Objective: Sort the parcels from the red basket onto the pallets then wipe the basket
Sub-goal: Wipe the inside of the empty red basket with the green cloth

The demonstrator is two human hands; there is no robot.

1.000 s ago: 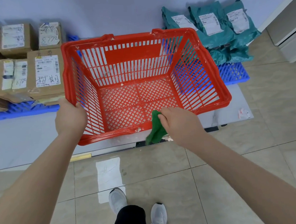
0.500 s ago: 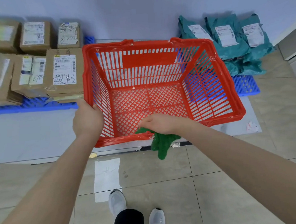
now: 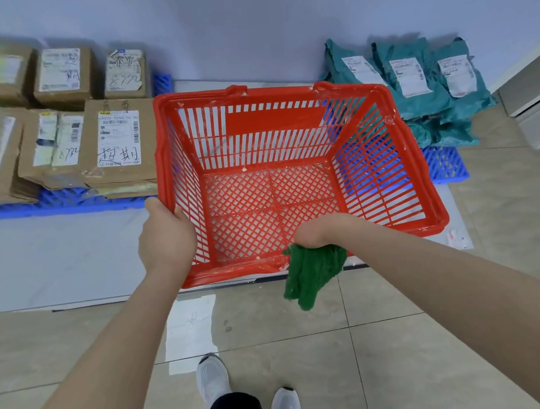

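The red basket [image 3: 275, 121] stands empty on a pale floor mat, with whitish smears on its rim. My left hand [image 3: 165, 240] grips the basket's near-left corner. My right hand [image 3: 315, 233] holds a green cloth [image 3: 312, 275] at the near rim, right of centre, and the cloth hangs down outside the basket. Several brown cardboard parcels [image 3: 98, 143] lie on the left blue pallet [image 3: 54, 206]. Several teal bag parcels [image 3: 413, 79] lie on the right blue pallet [image 3: 445, 166].
A wall runs behind the pallets. A white cabinet [image 3: 532, 96] stands at the far right. A white sheet of paper [image 3: 191, 331] lies on the tiled floor in front of my feet [image 3: 246, 385]. A small scrap [image 3: 456, 239] lies right of the basket.
My right hand moved with the green cloth from inside the near wall up over the near rim, then rightwards along it. The view shifted so the basket sits more to the right.
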